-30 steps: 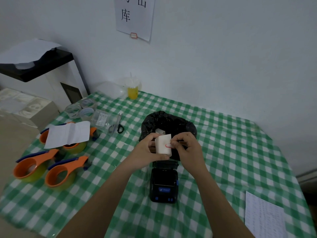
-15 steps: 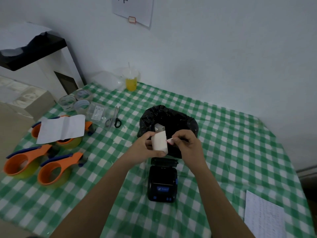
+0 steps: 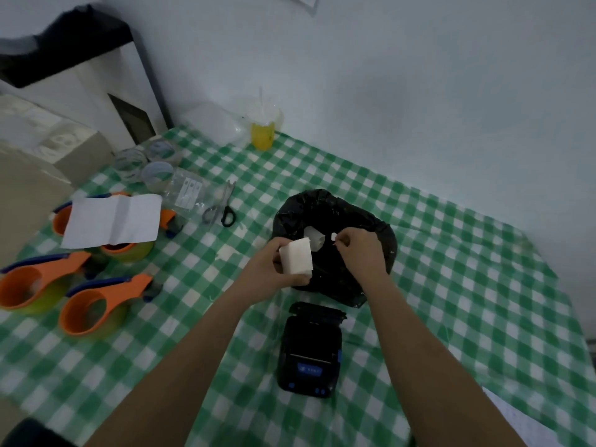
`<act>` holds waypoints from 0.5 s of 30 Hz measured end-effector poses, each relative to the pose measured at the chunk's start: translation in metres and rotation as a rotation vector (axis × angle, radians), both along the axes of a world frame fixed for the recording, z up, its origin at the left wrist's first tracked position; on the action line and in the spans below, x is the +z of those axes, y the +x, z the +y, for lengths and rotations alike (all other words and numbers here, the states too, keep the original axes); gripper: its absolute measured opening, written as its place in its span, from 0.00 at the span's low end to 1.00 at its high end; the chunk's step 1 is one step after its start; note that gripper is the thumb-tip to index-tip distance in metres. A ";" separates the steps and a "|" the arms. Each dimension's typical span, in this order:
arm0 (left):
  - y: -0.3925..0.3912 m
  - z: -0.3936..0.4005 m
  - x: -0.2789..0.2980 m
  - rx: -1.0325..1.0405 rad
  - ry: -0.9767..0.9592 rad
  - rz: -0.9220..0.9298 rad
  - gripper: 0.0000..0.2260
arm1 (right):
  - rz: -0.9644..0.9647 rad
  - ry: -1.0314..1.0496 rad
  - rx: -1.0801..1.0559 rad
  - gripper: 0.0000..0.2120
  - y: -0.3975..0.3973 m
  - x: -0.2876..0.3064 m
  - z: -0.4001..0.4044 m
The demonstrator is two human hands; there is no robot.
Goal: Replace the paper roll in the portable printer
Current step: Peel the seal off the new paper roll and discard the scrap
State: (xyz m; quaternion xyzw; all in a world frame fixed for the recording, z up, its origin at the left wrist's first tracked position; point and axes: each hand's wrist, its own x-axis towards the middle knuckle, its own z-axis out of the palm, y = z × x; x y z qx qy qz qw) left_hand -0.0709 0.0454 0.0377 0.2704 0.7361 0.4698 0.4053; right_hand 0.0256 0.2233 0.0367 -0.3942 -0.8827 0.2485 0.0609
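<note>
My left hand (image 3: 272,269) holds a white paper roll (image 3: 296,260) above the table, just left of a black bag (image 3: 335,246). My right hand (image 3: 359,250) hovers over the bag's opening, with a small white scrap (image 3: 334,237) pinched between thumb and forefinger. Inside the bag lies a white piece (image 3: 315,237), partly hidden. The black portable printer (image 3: 309,351) with blue buttons sits on the checked cloth below my hands, its lid tipped open at the far end.
Three orange tape dispensers (image 3: 96,304) and a folded white sheet (image 3: 113,221) lie at the left. Scissors (image 3: 222,204), clear tape rolls (image 3: 142,164) and a yellow drink cup (image 3: 263,130) stand further back. A printed paper (image 3: 522,424) lies at the lower right edge.
My right hand has pulled away from the roll to the right with the small scrap, over the bag. The left hand keeps the roll. The camera has tilted down.
</note>
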 end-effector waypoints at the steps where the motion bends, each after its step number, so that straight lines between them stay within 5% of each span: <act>1: -0.002 0.002 -0.001 -0.001 0.000 0.013 0.25 | -0.076 0.021 0.038 0.07 -0.007 -0.004 0.003; 7: -0.007 0.006 -0.002 -0.005 -0.006 0.014 0.26 | -0.385 0.072 0.187 0.07 -0.029 -0.012 0.017; 15: 0.002 0.002 0.001 -0.035 0.007 0.032 0.25 | -0.003 -0.013 0.056 0.13 0.007 -0.003 0.007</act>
